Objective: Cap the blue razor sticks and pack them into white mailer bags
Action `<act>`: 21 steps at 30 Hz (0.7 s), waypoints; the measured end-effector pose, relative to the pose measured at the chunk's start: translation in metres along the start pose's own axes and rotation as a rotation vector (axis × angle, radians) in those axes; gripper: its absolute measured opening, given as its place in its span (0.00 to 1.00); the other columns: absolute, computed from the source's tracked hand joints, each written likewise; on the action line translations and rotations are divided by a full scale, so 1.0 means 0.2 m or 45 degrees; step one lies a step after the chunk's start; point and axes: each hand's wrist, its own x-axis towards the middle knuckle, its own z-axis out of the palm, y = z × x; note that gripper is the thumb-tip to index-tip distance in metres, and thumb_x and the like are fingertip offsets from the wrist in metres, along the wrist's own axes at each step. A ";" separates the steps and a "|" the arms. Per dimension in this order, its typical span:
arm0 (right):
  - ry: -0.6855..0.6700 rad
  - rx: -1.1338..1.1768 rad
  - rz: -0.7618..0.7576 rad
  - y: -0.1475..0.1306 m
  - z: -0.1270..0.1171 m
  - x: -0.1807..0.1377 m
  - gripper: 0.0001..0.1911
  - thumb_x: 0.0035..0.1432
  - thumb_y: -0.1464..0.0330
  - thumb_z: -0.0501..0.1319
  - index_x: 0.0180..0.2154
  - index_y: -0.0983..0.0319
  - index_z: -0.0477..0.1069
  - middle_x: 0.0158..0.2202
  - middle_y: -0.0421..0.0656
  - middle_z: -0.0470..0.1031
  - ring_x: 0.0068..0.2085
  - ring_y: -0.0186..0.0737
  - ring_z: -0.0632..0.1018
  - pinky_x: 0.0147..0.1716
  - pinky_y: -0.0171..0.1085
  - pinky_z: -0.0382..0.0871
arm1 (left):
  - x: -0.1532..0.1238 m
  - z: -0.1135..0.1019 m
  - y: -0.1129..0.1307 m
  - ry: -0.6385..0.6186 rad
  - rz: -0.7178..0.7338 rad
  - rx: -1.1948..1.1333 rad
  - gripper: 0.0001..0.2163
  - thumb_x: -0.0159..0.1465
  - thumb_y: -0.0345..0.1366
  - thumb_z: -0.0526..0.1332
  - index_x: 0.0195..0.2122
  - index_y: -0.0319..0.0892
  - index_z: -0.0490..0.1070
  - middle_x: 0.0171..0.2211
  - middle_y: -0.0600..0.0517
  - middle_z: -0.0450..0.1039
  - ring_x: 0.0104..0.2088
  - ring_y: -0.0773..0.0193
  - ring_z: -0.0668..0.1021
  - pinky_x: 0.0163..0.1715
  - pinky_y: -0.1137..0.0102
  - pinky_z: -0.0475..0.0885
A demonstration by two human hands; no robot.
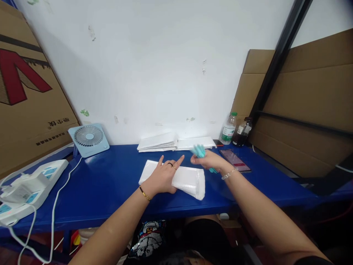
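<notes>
One left hand (164, 176): fingers spread, laid over the packet (190, 179), seemingly to keep it from sliding.
Packet: white, flat on the desk (110, 184) at the lower centre of the frame, lying crosswise; its right end sticks out past the hand, toward the other one.
Right hand (210, 161): right of centre, by the packet's upper right corner, fingers closed round a teal bundle (199, 150); blur keeps me from telling the exact grip.
White stack (157, 141): mid-frame, near the wall, probably pushed back to give the arms room.
Phone (235, 160): face up, right of centre, likely kept within reach.
Bottles (228, 129): upright, further back on the right, perhaps away from the elbows.
Fan (89, 136): left of centre, leaning back, apparently aimed at the person.
Power strip (52, 176): lower left, maybe set there so cords stay aside.
</notes>
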 end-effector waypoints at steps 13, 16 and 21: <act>0.566 1.366 -0.253 0.08 0.07 0.14 0.17 0.46 0.58 0.68 0.23 0.59 0.61 0.21 0.37 0.70 0.31 0.39 0.76 0.35 0.40 0.72 | 0.18 0.04 -0.06 0.253 -0.370 -0.309 0.25 0.47 0.40 0.65 0.47 0.44 0.66 0.45 0.47 0.71 0.42 0.51 0.75 0.39 0.64 0.69; 0.532 1.279 -0.207 0.09 0.15 0.14 0.16 0.46 0.56 0.67 0.26 0.60 0.66 0.28 0.40 0.74 0.33 0.39 0.76 0.34 0.38 0.71 | 0.18 0.06 -0.05 0.287 -0.400 -0.382 0.25 0.47 0.39 0.65 0.48 0.43 0.65 0.43 0.47 0.72 0.41 0.52 0.76 0.39 0.65 0.69; 0.213 0.921 -0.040 0.03 0.25 0.07 0.20 0.46 0.60 0.68 0.41 0.60 0.72 0.32 0.41 0.75 0.29 0.36 0.75 0.25 0.33 0.68 | 0.17 0.09 -0.05 0.283 -0.405 -0.436 0.22 0.48 0.37 0.65 0.45 0.43 0.66 0.41 0.48 0.72 0.39 0.53 0.76 0.37 0.65 0.69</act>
